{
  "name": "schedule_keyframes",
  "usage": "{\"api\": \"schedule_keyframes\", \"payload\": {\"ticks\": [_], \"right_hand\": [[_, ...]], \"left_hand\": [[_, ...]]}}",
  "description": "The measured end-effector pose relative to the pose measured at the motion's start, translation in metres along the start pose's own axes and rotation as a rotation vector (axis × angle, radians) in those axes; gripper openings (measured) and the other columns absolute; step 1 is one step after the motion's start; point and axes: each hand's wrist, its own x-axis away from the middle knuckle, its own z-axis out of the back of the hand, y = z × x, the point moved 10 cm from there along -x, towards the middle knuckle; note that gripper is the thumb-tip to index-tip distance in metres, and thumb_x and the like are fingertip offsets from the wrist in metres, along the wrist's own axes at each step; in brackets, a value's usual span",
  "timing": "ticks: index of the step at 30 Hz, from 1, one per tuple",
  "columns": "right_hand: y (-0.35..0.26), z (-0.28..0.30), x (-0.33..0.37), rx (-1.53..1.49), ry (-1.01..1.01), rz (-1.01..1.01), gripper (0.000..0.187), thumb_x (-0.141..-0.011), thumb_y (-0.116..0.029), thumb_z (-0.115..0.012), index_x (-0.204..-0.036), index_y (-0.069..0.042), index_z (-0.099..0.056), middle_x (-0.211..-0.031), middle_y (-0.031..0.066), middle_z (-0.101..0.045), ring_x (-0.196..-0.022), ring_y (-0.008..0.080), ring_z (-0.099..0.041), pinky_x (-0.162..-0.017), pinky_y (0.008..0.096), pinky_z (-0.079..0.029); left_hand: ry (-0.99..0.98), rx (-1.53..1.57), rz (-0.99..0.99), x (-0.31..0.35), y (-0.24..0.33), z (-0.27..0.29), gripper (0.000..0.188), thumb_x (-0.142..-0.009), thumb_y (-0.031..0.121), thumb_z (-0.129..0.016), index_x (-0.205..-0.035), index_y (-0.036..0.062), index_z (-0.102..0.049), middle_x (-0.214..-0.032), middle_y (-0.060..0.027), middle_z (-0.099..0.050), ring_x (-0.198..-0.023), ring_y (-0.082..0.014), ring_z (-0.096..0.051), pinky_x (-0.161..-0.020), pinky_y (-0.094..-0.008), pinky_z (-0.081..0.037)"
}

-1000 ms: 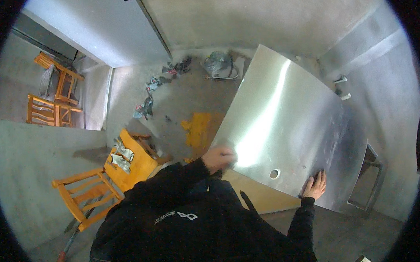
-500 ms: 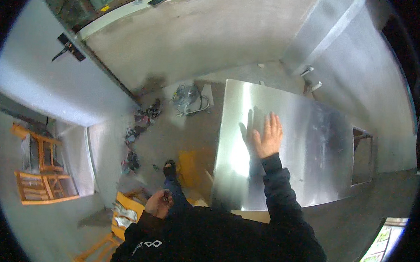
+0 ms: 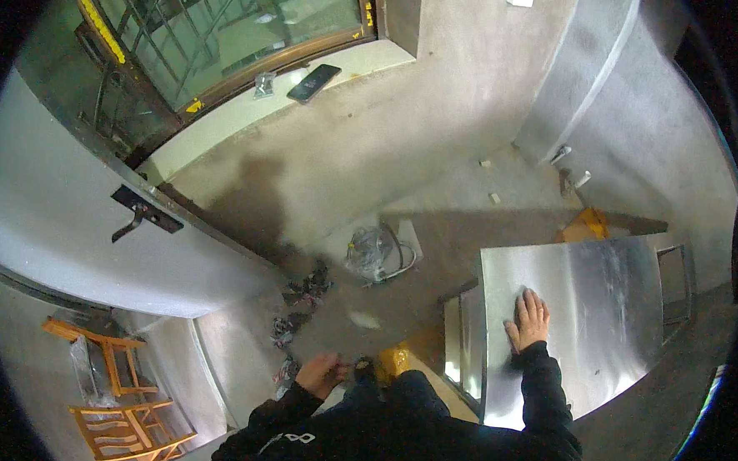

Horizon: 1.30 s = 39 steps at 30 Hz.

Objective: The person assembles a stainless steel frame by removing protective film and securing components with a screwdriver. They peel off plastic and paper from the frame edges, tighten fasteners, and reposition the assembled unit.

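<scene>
My right hand lies flat on the shiny top of a box-like metal cabinet, palm down with fingers stretched. The cabinet stands on the floor at my right; a framed opening shows on its left side and another at its far right end. To the left, my left hand hangs in front of me, apart from the cabinet. Its fingers are curled together; whatever they hold, if anything, is too small to make out.
A plastic-wrapped coil of hose and dark scraps lie on the floor ahead. An open grey door and wooden chairs stand left. A phone rests on the windowsill. Two pipe stubs jut from the right wall.
The view has tilted up, showing more window and sill. The cabinet sits lower and farther right in the picture, its left opening now visible. My right hand stays on its top.
</scene>
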Motion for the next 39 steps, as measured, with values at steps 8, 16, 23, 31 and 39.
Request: {"api": "schedule_keyframes", "payload": {"ticks": [8, 16, 23, 31, 39], "right_hand": [[0.003, -0.004, -0.005, -0.062, 0.012, -0.004, 0.063, -0.073, -0.034, -0.059, -0.125, -0.002, -0.046, -0.138, 0.017, -0.036, -0.127, 0.0342, -0.032, -0.107, 0.048, -0.019], [0.015, -0.03, -0.043, -0.535, 0.304, -0.065, 0.038, -0.077, -0.023, -0.062, -0.111, -0.005, -0.056, -0.11, 0.016, -0.058, -0.101, 0.0312, -0.054, -0.087, 0.041, -0.042], [-0.232, -0.031, -0.22, -2.225, -0.367, -0.406, 0.045, -0.091, -0.04, -0.047, -0.112, 0.0, -0.051, -0.094, 0.01, -0.059, -0.078, 0.0211, -0.057, -0.072, 0.0308, -0.046], [-0.244, -0.038, -0.239, -2.381, -0.277, -0.673, 0.027, -0.091, -0.034, -0.049, -0.087, -0.007, -0.055, -0.078, 0.006, -0.055, -0.067, 0.0186, -0.051, -0.058, 0.0305, -0.041], [-0.28, -0.077, -0.243, -2.419, -0.176, -0.824, 0.021, -0.092, -0.024, -0.049, -0.088, -0.004, -0.053, -0.079, 0.0072, -0.053, -0.07, 0.0193, -0.049, -0.063, 0.0333, -0.042]], "left_hand": [[-0.041, -0.303, 0.021, -0.087, 0.071, -0.072, 0.025, -0.09, 0.018, -0.056, -0.11, 0.002, -0.054, -0.088, -0.0053, -0.058, -0.073, -0.0132, -0.055, -0.064, -0.0284, -0.048], [-0.219, -0.709, -0.401, -0.159, 0.152, -0.152, 0.018, -0.089, 0.016, -0.056, -0.104, 0.005, -0.059, -0.091, -0.0043, -0.062, -0.076, -0.015, -0.058, -0.067, -0.0269, -0.046], [-0.739, -1.484, -1.339, -0.138, 0.183, -0.293, 0.016, -0.076, 0.019, -0.064, -0.084, 0.0057, -0.061, -0.085, -0.007, -0.059, -0.077, -0.0252, -0.057, -0.066, -0.0329, -0.045], [0.077, -1.482, -1.652, -0.156, 0.431, -0.277, 0.025, -0.069, 0.011, -0.069, -0.091, 0.003, -0.061, -0.092, -0.0164, -0.059, -0.086, -0.0324, -0.055, -0.077, -0.0434, -0.044], [0.998, -1.801, -0.917, -0.284, 0.653, -0.16, 0.066, -0.065, 0.045, -0.072, -0.118, 0.0108, -0.052, -0.115, -0.0184, -0.055, -0.106, -0.0368, -0.051, -0.083, -0.0476, -0.045]]}}
